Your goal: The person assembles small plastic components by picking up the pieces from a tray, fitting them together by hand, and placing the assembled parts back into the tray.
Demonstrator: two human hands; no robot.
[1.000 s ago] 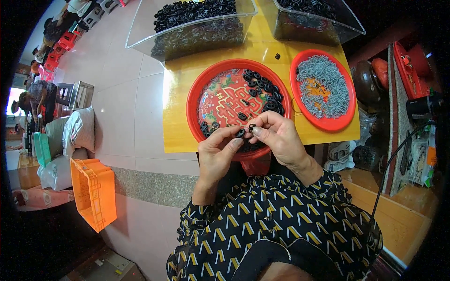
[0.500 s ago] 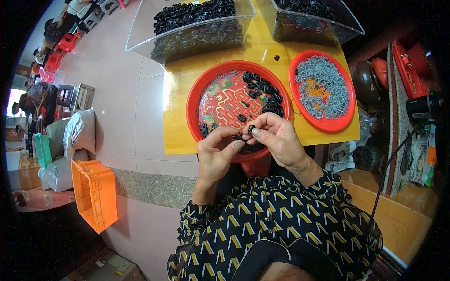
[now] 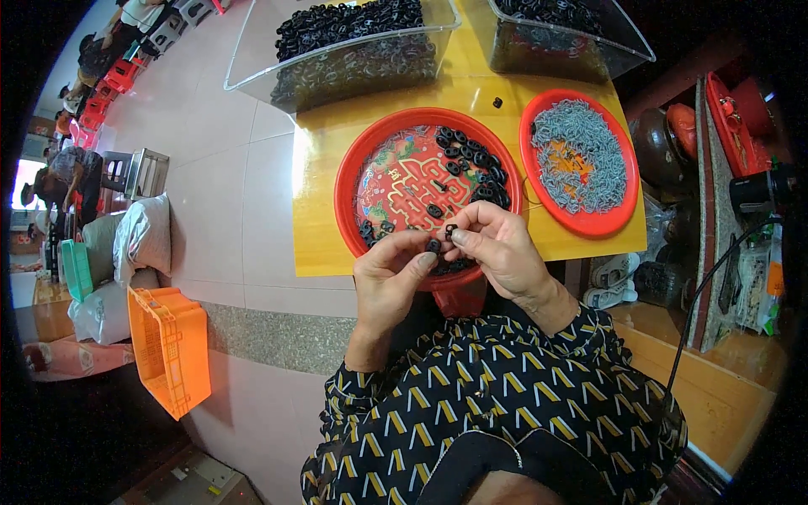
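Note:
Over the near edge of a round red tray (image 3: 343,210) with a patterned bottom, both my hands work close together. My left hand (image 3: 387,278) pinches a small black oval piece (image 3: 433,246) between thumb and fingers. Another small black piece (image 3: 450,230) is gripped by the thumb and forefinger of my right hand (image 3: 509,257), just beside the first. Loose black oval pieces (image 3: 480,160) lie along the tray's right side. More of them sit at its near left, and some under my hands are partly hidden.
On the yellow table (image 3: 324,185), a red oval tray (image 3: 585,225) at the right holds many small grey metal parts (image 3: 602,151). Two clear bins (image 3: 362,76) of black pieces stand at the back. An orange crate (image 3: 172,349) is on the left; people (image 3: 67,177) are far left.
The black piece in my left hand now shows clearly between thumb and fingers, where it was mostly hidden before. My right hand has hardly moved.

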